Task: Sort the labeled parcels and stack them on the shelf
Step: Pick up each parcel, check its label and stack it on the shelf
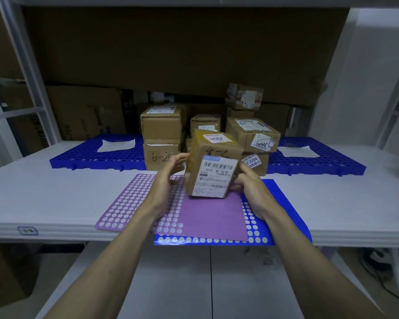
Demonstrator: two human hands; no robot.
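Observation:
A small brown parcel [213,166] with a white barcode label and "4-2" handwritten on top is tilted in the air above the purple sheet [207,215]. My right hand [247,183] grips its right side, fingers curled around the lower edge. My left hand [171,171] is beside its left face with fingers extended; contact is hard to tell. Behind it, several labeled parcels are piled on the white shelf [44,192]: one marked "6-2" [161,156], a box above it [162,125], a larger box at the right [252,134], and a small one on top [244,96].
Blue perforated mats [97,155] [320,157] lie left and right of the pile, each with a white paper slip. Purple and blue dotted sticker sheets [286,203] cover the shelf front. Large cardboard boxes [83,113] stand behind. A shelf upright [30,72] rises at the left.

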